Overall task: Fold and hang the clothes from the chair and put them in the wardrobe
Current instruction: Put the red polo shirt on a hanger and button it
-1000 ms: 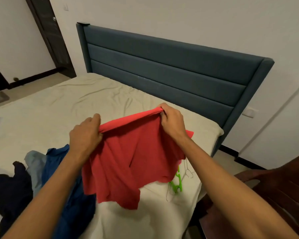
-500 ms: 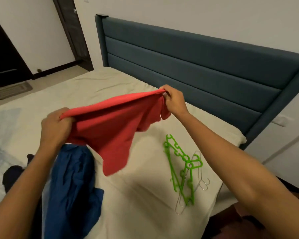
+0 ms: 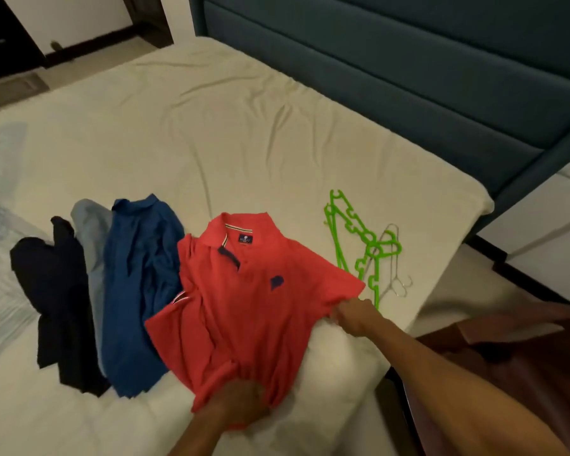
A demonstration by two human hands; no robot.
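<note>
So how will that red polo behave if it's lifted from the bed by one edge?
Probably floppy: the red polo bunches where the left hand and right hand grip it. Likely light, since it looks like thin fabric. Its folds would probably fall open.

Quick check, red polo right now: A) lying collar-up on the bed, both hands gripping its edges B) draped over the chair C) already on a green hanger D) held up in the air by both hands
A: the red polo lies spread on the bed, the left hand gripping its hem and the right hand gripping its side; the green hangers lie bare beside it.
</note>
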